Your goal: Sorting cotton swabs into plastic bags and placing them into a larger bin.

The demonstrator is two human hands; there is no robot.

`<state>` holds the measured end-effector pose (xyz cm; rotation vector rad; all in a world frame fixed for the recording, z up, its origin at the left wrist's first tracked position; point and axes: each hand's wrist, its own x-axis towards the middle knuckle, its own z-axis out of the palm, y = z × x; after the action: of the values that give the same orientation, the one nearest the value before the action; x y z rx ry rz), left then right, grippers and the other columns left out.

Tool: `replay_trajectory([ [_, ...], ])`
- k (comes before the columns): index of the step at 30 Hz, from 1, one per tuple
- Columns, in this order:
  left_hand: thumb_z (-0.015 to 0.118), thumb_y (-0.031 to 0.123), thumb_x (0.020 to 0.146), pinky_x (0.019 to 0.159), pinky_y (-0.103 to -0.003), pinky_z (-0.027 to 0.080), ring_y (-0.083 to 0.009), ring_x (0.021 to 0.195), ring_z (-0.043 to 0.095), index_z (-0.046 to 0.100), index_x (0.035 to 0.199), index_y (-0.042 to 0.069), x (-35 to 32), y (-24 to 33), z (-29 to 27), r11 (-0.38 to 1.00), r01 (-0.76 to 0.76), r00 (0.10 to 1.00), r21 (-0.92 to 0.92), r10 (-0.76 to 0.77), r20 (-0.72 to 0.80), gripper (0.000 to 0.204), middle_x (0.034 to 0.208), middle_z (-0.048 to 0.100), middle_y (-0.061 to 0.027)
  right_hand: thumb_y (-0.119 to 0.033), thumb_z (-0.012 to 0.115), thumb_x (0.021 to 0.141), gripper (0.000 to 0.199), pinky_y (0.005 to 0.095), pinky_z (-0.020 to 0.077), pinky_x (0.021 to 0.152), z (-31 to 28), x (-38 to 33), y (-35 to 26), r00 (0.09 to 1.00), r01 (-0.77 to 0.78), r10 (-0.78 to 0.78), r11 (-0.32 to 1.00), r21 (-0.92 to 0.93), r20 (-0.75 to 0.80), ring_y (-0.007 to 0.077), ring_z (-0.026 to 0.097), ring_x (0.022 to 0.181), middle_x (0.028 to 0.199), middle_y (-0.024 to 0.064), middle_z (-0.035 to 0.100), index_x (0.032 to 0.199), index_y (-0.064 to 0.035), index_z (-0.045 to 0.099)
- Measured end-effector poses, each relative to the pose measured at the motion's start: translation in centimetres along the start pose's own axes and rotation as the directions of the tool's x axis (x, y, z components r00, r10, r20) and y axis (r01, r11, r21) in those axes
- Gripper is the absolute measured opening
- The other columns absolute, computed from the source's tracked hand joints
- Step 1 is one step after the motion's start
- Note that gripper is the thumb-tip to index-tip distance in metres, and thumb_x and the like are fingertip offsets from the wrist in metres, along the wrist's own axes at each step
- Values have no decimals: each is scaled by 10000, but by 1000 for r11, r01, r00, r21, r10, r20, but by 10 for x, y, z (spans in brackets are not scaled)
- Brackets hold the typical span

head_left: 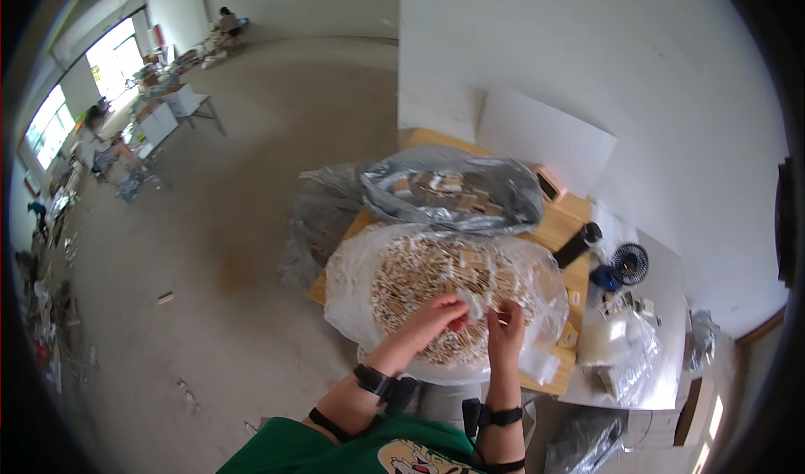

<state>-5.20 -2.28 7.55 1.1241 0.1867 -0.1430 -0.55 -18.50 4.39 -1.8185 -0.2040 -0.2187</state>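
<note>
A large clear plastic bag (348, 294) lies spread open on the wooden table, with a heap of small thin tan and white pieces (411, 277) in it. Over the near part of this heap, my left hand (444, 313) is closed on a small whitish, translucent piece that looks like plastic (472, 306). My right hand (506, 327) is just to the right, its fingers pinched together above the heap. Whatever sits between its fingertips is too small to make out. Several small pale, flat bundles or packs (474, 260) rest on the heap beyond my hands.
Behind the heap, a grey plastic bag (386, 193) holds several small brown and white pieces. A black bottle (579, 244), a small fan (629, 263) and clear plastic packaging (616, 348) are at the right. A white board (545, 130) leans on the wall. People sit far left.
</note>
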Motion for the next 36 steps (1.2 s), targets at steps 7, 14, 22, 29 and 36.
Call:
replay_trajectory([
  [7, 566, 176, 856, 554, -277, 431, -113, 609, 551, 625, 832, -1, 3, -17, 18, 901, -192, 955, 390, 263, -136, 189, 676, 606, -68, 43, 603, 758, 188, 305, 480, 652, -5, -13, -60, 954, 277, -256, 951, -136, 154, 211, 580, 761, 849, 115, 592, 942, 6, 597],
  [14, 585, 122, 836, 612, -396, 437, -341, 706, 564, 542, 808, -12, -10, -9, 33, 632, -421, 845, 651, 533, 29, 143, 735, 566, -158, 86, 570, 758, 255, 274, 481, 619, -8, -22, -60, 973, 163, -134, 976, -147, 187, 165, 597, 685, 811, 101, 611, 1003, 19, 595],
  [22, 567, 102, 834, 617, -431, 438, -381, 731, 562, 545, 804, 2, -8, -6, 27, 520, -476, 820, 709, 555, 143, 108, 746, 555, -189, 73, 605, 751, 288, 274, 485, 626, -12, -17, -62, 969, 147, -129, 987, -69, 212, 152, 605, 667, 752, 79, 627, 1024, -18, 580],
  [29, 607, 116, 835, 588, -404, 435, -355, 705, 572, 561, 805, 10, -10, -6, 20, 485, -435, 843, 759, 515, 154, 119, 743, 564, -167, 51, 613, 735, 246, 312, 492, 607, -5, -17, -50, 978, 94, -55, 978, -184, 203, 212, 636, 672, 753, 125, 634, 962, -22, 550],
  [36, 616, 97, 822, 566, -386, 436, -331, 647, 578, 578, 778, 3, -7, -10, 21, 515, -409, 856, 753, 502, 121, 110, 704, 585, -153, 49, 629, 747, 284, 301, 515, 670, -8, -17, -52, 976, 63, -44, 995, -82, 211, 185, 645, 740, 801, 111, 637, 1000, -5, 513],
])
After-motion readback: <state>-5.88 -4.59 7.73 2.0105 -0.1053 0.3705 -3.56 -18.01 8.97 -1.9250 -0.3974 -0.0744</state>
